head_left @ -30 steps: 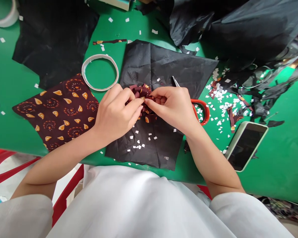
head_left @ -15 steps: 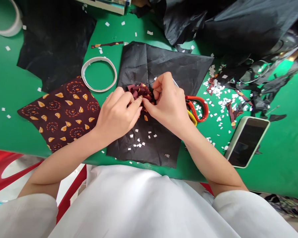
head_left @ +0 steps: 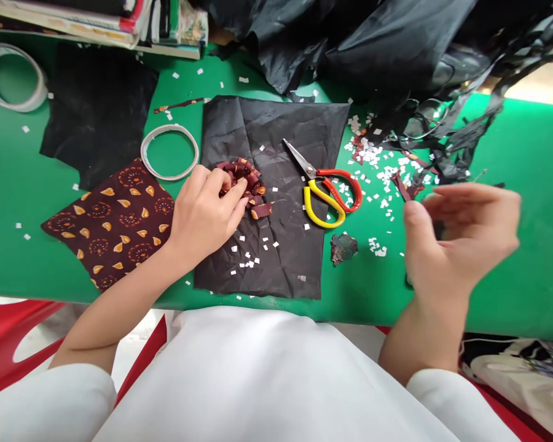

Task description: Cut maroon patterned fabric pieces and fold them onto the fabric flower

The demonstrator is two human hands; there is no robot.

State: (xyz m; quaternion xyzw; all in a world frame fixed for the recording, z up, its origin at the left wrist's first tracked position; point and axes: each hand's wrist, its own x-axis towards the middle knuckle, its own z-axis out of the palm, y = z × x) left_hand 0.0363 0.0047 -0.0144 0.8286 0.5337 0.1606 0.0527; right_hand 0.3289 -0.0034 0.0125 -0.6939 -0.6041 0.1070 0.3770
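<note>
My left hand (head_left: pixel 205 212) rests on a black sheet (head_left: pixel 276 129) with its fingertips pressed on a small ruffled piece of maroon patterned cloth (head_left: pixel 244 175). My right hand (head_left: pixel 456 236) hangs blurred above the green table (head_left: pixel 511 288) at the right, fingers loosely spread and apart, with nothing seen in it. Red and yellow scissors (head_left: pixel 325 187) lie shut on the black sheet between the two hands. A dark scrap (head_left: pixel 343 247) lies on the green near the sheet's right edge.
A maroon patterned cloth (head_left: pixel 113 221) lies at the left. Two white tape rings (head_left: pixel 168 151) (head_left: pixel 11 77) sit at the back left. Books (head_left: pixel 96 18) and heaped black plastic (head_left: pixel 378 43) fill the back. White paper bits (head_left: pixel 387 178) litter the table.
My right hand has left the maroon ruffle and swung out to the right over the table. The scissors are now uncovered. My left hand stays on the ruffle.
</note>
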